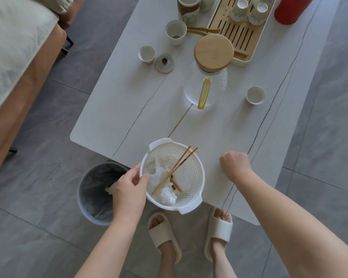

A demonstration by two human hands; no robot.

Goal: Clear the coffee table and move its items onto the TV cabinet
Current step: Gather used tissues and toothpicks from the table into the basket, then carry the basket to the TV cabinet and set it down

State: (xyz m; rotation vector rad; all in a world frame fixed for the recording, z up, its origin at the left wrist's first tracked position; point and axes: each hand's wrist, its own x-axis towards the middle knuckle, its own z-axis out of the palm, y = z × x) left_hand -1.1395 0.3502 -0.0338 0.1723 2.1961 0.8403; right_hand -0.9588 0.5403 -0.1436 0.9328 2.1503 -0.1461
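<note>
Basket: I see a white perforated plastic colander basket (173,175) at the near edge of the pale grey stone-look coffee table (219,127), partly overhanging it.
Contents: crumpled white tissues (166,194) and thin wooden skewers (176,169) lie inside.
Left hand: my left hand (129,187) grips the basket's left rim, thumb over the edge, fingers curled beneath.
Right hand: my right hand (235,162) is over the table just right of the basket, fingers curled in; I cannot tell whether it holds anything.
Table, farther: a ribbed clear glass jug with a round wooden lid and yellow handle (207,77), small white ceramic cups (255,94), a slatted bamboo tea tray (237,35).
Floor: a grey round waste bin (97,189) beside the table, left of the basket.
</note>
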